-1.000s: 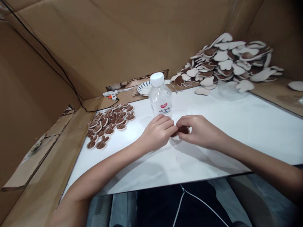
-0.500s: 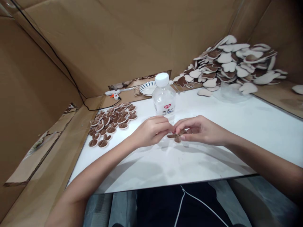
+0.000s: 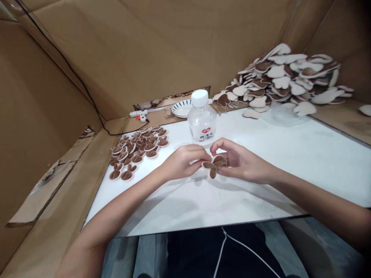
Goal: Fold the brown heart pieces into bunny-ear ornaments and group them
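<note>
Both hands meet over the white table (image 3: 261,162), probably so that the small brown piece (image 3: 213,165) stays steady between them while the fingers work on it. The left hand (image 3: 182,162) is nearly closed and pinches the left edge of the piece with its fingertips, and the right hand (image 3: 240,162) is half open, with the thumb arched above and the fingers supporting the piece from below. Just behind the grip stands a bottle (image 3: 202,117), and well to its left lies a group of pieces (image 3: 136,150).
</note>
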